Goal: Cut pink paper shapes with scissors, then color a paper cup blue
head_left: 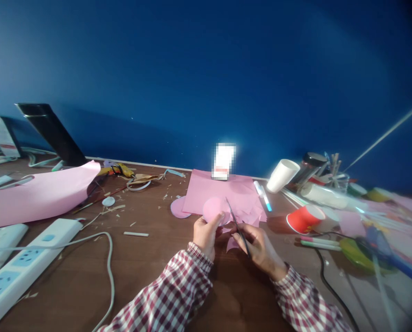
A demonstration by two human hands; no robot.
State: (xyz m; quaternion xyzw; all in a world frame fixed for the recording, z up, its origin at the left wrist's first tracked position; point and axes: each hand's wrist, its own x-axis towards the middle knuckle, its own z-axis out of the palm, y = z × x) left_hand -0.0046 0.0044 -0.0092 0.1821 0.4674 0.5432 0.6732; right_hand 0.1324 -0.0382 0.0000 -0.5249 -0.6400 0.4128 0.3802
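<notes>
My left hand (206, 235) pinches a round piece of pink paper (213, 210) between thumb and fingers, above the brown table. In my right hand (261, 249) is a pair of dark scissors (238, 223), with the blades pointing up and away, beside the right edge of the round paper. A curved pink paper scrap (232, 244) shows just below the scissors. Behind my hands lie pink paper sheets (201, 189) and crumpled offcuts. Another pink paper circle (180, 207) lies partly under the sheets' left edge.
A phone (223, 161) with a blurred-out screen stands against the blue wall. At left are a white power strip (36, 249), its cord and a large curled pink sheet (43, 193). A white paper cup (282, 176), a red cup (304, 219), markers (263, 196) and clutter fill the right.
</notes>
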